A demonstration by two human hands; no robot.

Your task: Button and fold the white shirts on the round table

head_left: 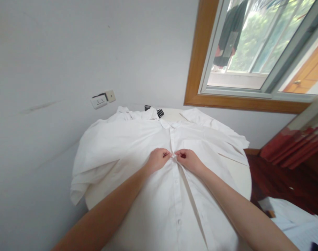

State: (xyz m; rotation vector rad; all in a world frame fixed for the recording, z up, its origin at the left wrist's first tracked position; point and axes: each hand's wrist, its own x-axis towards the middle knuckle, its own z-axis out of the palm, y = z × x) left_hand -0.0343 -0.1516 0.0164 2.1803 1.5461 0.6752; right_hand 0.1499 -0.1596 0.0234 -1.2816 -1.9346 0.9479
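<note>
A white button-up shirt point(138, 139) lies spread face up over a round pale table point(244, 176), its collar toward the wall and its sleeves out to both sides. At the middle of the front placket, my left hand point(159, 158) pinches one edge of the cloth. My right hand point(189, 159) pinches the other edge, close beside the left fingertips. Above the hands the front edges meet; below them the front hangs apart in a long narrow gap. Buttons run down the left-hand strip. Whether a button sits between my fingers is too small to tell.
Behind the collar lies a black-and-white striped cloth piece point(160, 113). A wall socket point(99, 101) is at the left, and a wood-framed window point(191, 94) at the upper right. A red curtain point(287, 146) and a pile of white cloth or paper point(292, 216) are at the right.
</note>
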